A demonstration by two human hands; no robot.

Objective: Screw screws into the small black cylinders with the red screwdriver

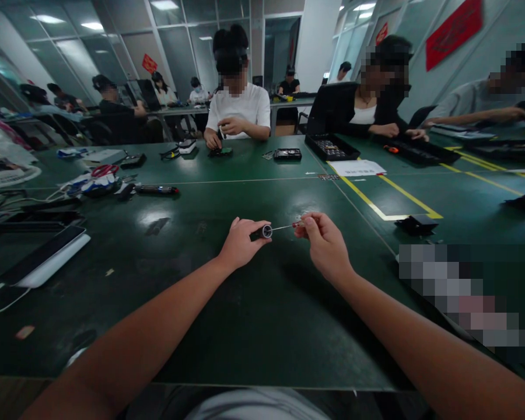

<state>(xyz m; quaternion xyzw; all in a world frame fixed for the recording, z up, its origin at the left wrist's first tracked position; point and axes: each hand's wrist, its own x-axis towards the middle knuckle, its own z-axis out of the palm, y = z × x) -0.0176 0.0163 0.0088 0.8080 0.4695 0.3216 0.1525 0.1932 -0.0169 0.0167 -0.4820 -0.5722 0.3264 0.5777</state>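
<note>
My left hand (240, 244) is closed around a short black cylinder (266, 231), whose round end with a pale ring faces toward me and to the right. From that end a thin, light metal rod (282, 227) reaches across to my right hand (326, 242). The fingers of my right hand pinch a small reddish piece (296, 224) at the rod's other end. Whether the rod enters the cylinder or only touches its rim cannot be made out. Both hands are just above the green table (245, 326).
A black pen-shaped tool (156, 190) lies left, near tangled cables (98, 181). A white-and-black device (46, 256) rests at the left edge. Right stand a small black part (416, 224) and yellow tape lines (371, 204). Across the table a person (238, 108) handles a green board (221, 151).
</note>
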